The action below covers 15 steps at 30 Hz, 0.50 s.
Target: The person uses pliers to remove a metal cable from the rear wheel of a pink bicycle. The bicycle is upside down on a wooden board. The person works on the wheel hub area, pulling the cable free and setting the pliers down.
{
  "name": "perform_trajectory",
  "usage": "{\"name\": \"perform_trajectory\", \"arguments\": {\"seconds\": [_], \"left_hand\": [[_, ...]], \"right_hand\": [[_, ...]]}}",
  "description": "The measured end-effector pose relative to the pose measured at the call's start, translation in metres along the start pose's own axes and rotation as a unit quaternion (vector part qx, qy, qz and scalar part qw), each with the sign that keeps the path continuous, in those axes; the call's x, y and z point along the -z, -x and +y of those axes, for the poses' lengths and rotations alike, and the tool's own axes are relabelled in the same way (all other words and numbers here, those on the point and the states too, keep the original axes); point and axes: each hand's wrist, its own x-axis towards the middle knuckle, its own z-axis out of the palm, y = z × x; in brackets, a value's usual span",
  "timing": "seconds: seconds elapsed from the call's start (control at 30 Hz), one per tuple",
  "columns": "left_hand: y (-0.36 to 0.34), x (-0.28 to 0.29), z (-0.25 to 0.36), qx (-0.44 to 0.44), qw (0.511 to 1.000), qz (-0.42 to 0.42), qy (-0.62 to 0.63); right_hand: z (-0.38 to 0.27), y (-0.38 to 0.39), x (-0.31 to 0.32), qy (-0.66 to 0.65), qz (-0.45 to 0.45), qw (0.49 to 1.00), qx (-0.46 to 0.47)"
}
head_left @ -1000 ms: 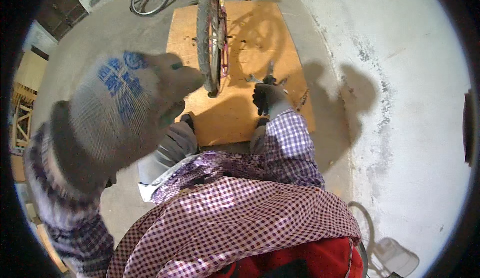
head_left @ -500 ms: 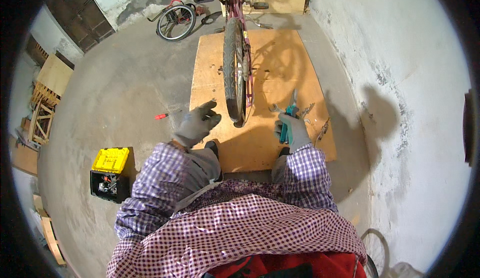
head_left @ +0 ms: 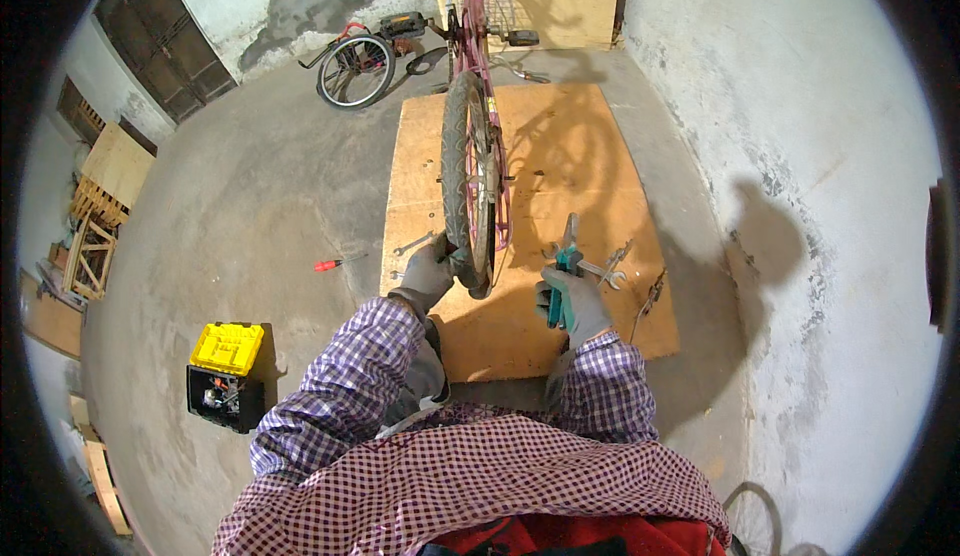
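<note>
My left hand, in a grey glove, is closed against the left side of the tyre of a pink bicycle, low on the wheel. Some of its fingers are hidden behind the rubber. To the right of the wheel, my gloved right hand grips teal-handled pliers, jaws pointing away from me. Just beyond that hand a wrench lies on the wooden board. Another wrench rests on the board beside my left hand.
A red-handled screwdriver lies on the concrete floor at left. Nearer me stands a black toolbox with its yellow lid open. A loose wheel is at the far left. The white wall bounds the right side.
My left hand has moved right, from open in the air to the tyre. My right hand, still holding the pliers, has come slightly nearer me. The view has tilted a little.
</note>
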Motion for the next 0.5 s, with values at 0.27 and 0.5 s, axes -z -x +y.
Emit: {"name": "perform_trajectory", "arguments": {"seconds": [0.27, 0.5], "left_hand": [[-0.011, -0.001, -0.01, -0.012, 0.999, 0.008, -0.046], [-0.012, 0.001, 0.006, 0.01, 0.996, 0.014, -0.084]], "right_hand": [[0.005, -0.009, -0.005, -0.008, -0.051, 0.999, -0.005], [0.014, -0.017, -0.007, -0.005, -0.076, 0.997, -0.009]]}}
